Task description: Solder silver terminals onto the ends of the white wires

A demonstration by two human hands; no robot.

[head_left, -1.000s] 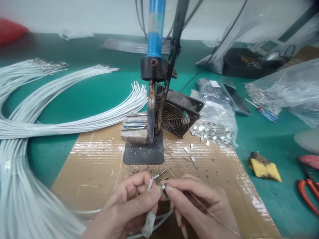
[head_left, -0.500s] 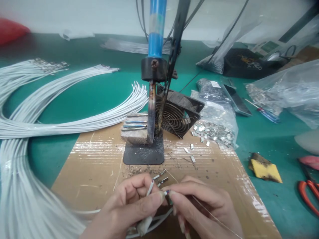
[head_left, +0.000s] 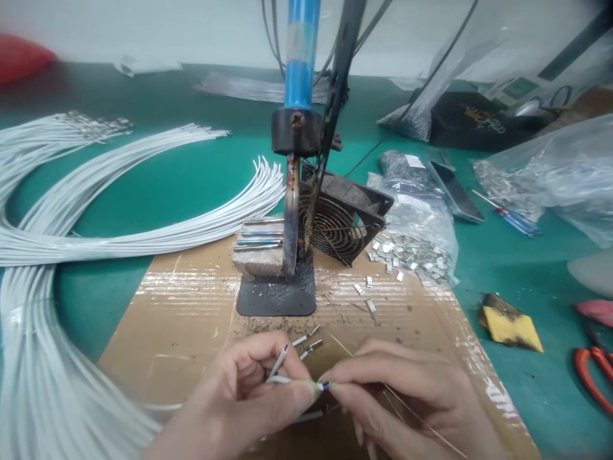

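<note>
My left hand (head_left: 249, 399) is closed, with thumb and forefinger pinching a thin white cable (head_left: 281, 379) near its end. A second white cable end (head_left: 278, 359) sticks up between the fingers. Short coloured wires (head_left: 326, 386) come out of the pinched cable, and the fingertips of my right hand (head_left: 407, 393) are closed on their tips. Thin solder wire (head_left: 421, 418) passes through the right hand, its free end pointing up and left. Just beyond my fingers lie two cable ends with metal connectors (head_left: 313, 347). The palms are hidden.
An upright blue-handled soldering iron (head_left: 291, 211) stands ahead over a black base plate (head_left: 276, 305). Beside it are a fan (head_left: 342, 220) and loose metal connectors (head_left: 412, 255). White cable bundles (head_left: 119, 249) curve at left. A yellow sponge (head_left: 512, 329) and red-handled pliers (head_left: 591, 374) lie right.
My right hand has shifted slightly right and down. The cable between my fingertips now lies more sideways with its coloured wires showing. The solder wire's tip has moved right, away from the connectors.
</note>
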